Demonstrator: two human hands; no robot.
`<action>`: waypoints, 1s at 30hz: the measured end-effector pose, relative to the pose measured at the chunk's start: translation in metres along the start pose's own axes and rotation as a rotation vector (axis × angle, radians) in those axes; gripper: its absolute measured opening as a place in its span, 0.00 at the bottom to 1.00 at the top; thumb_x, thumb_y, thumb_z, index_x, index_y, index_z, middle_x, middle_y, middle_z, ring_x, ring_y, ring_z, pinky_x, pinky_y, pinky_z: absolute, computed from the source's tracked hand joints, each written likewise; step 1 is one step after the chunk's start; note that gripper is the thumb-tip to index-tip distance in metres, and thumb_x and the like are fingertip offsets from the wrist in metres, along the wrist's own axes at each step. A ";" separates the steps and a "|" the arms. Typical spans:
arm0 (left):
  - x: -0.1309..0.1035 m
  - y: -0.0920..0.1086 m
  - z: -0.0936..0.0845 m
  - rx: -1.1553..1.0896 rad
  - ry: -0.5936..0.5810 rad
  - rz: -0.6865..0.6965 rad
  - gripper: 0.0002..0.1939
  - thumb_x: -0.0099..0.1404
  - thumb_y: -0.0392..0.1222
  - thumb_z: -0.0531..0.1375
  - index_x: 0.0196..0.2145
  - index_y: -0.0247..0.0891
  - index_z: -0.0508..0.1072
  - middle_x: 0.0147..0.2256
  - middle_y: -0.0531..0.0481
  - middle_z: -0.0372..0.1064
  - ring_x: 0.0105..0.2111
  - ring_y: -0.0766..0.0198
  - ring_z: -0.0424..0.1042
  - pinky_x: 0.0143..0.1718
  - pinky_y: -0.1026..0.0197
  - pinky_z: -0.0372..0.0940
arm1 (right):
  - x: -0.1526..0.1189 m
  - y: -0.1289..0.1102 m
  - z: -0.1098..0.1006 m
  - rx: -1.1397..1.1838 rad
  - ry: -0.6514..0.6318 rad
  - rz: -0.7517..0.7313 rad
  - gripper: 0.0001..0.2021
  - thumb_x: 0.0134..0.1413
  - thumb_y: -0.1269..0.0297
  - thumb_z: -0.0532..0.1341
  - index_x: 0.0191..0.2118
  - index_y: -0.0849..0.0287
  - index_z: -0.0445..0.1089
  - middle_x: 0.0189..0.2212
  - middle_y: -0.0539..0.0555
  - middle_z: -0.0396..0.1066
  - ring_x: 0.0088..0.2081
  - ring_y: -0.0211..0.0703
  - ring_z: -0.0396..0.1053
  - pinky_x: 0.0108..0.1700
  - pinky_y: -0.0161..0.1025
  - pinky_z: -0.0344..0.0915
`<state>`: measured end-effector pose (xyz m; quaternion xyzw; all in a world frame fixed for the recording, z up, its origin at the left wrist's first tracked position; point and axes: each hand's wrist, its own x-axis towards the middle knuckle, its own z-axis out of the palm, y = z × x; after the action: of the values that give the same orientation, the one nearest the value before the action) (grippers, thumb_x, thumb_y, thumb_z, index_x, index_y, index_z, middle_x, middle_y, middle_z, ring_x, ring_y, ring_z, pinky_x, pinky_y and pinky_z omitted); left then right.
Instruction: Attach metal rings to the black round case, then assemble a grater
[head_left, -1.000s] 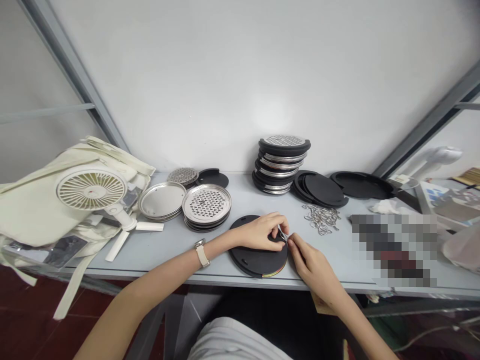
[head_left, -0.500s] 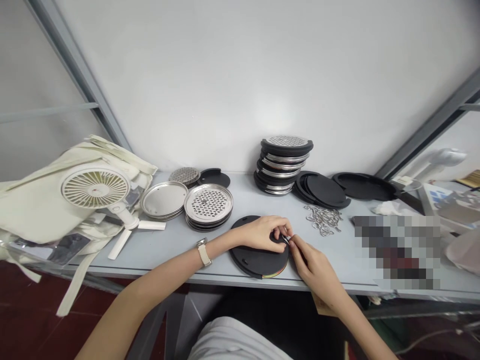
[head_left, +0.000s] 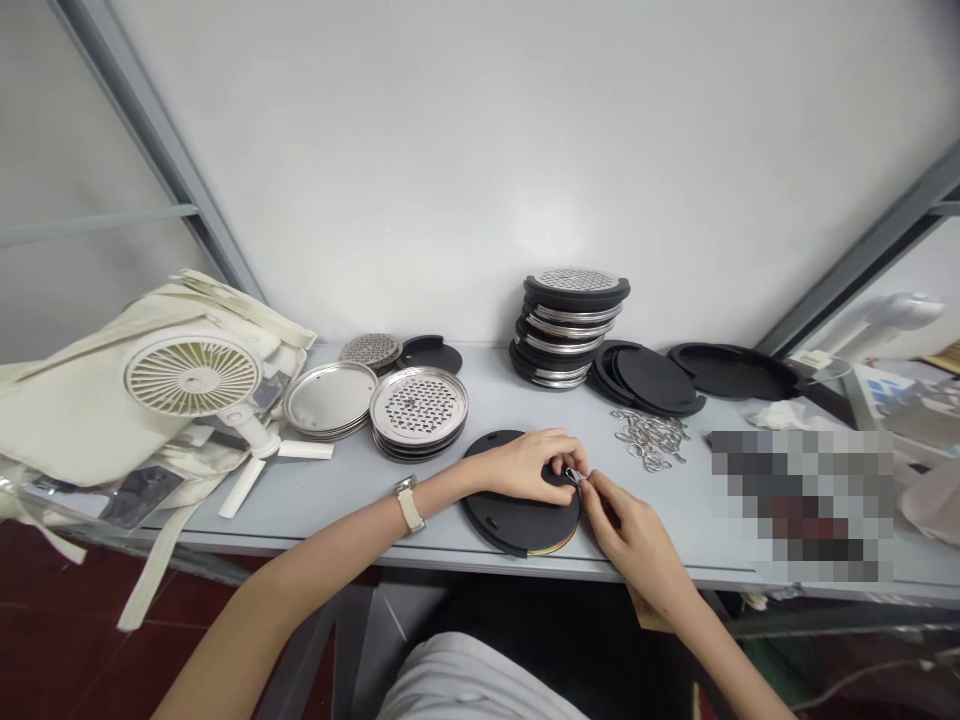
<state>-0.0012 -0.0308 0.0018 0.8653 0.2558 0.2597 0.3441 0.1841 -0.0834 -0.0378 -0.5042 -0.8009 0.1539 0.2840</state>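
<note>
Left hand (head_left: pixel 531 466) curls over the black disc (head_left: pixel 517 522) on the surface (head_left: pixel 487 400) — grip unclear, probably steadying it — while the right hand (head_left: pixel 630 525) pinches a metal clip (head_left: pixel 573 475) at the disc's right edge.

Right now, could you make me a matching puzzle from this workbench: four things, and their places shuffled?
1. Tripod fan
2. Wristwatch
3. Heap of silvery metal clips
4. Large round black disc

A. Beneath the left hand
B. In front of the overlapping black lids
C. In front of the cream bag
D. Around the left wrist

Pairs: 1-C, 2-D, 3-B, 4-A
</note>
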 end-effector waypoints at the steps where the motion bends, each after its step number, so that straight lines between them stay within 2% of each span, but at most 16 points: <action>1: 0.000 0.000 0.000 -0.003 0.003 -0.006 0.13 0.51 0.33 0.60 0.37 0.36 0.68 0.35 0.51 0.63 0.31 0.69 0.63 0.37 0.65 0.62 | 0.000 0.000 0.000 -0.005 0.005 -0.006 0.13 0.64 0.59 0.45 0.27 0.54 0.54 0.19 0.47 0.60 0.20 0.39 0.59 0.24 0.33 0.56; 6: 0.000 -0.003 0.000 -0.021 0.008 0.003 0.12 0.51 0.33 0.61 0.37 0.36 0.69 0.33 0.52 0.64 0.30 0.70 0.63 0.34 0.67 0.62 | -0.001 -0.001 -0.003 0.013 -0.031 -0.021 0.12 0.64 0.61 0.45 0.29 0.54 0.56 0.21 0.48 0.62 0.22 0.39 0.60 0.26 0.33 0.57; 14: 0.001 -0.004 -0.001 -0.042 -0.033 -0.044 0.13 0.51 0.32 0.61 0.37 0.36 0.69 0.32 0.53 0.64 0.30 0.70 0.64 0.34 0.67 0.62 | -0.003 -0.001 -0.001 -0.042 -0.006 -0.039 0.11 0.63 0.61 0.46 0.28 0.54 0.53 0.20 0.47 0.60 0.22 0.39 0.59 0.25 0.33 0.56; 30: -0.001 -0.008 -0.002 -0.121 -0.044 -0.021 0.14 0.51 0.33 0.61 0.37 0.36 0.69 0.32 0.53 0.65 0.29 0.72 0.63 0.32 0.69 0.61 | -0.004 0.001 0.001 -0.059 -0.020 -0.042 0.10 0.63 0.61 0.46 0.29 0.54 0.51 0.21 0.46 0.59 0.22 0.39 0.59 0.26 0.34 0.55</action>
<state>-0.0052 -0.0250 -0.0029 0.8459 0.2409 0.2518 0.4038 0.1854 -0.0860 -0.0406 -0.4939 -0.8183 0.1294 0.2642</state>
